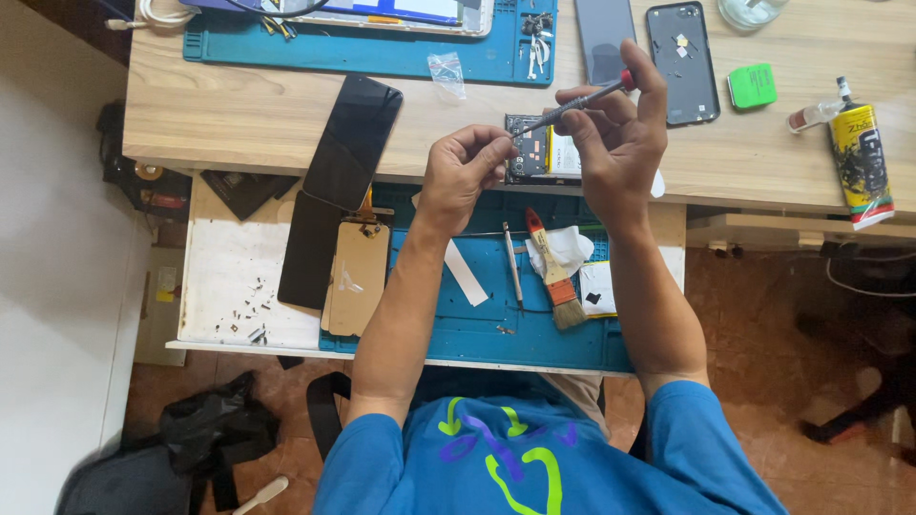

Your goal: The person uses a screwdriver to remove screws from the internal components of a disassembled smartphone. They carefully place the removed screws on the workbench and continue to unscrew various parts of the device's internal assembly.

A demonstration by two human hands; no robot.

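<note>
Screwdriver (582, 100) up in the right hand (615, 138), fingers pinched around its slim dark shaft, red collar near the thumb, tip angled down and left toward the opened phone (544, 151). That phone lies at the front edge of the wooden bench (229, 110), its insides showing, partly hidden behind both hands. The left hand (463, 172) curls in tight, fingertips pressed together right at the phone's left side; whether they pinch anything is too small to tell. Just left, a dark screen panel (353, 143) lies slanted over the bench edge. Below, on the blue mat (477, 329) of the pull-out shelf, a paintbrush (553, 272) with a red-and-wood handle rests beside a white cloth (571, 248) and a thin metal tool (513, 265). Farther back on the bench sit a black phone back cover (682, 62), a green block (752, 86) and a yellow spray can (859, 162).
</note>
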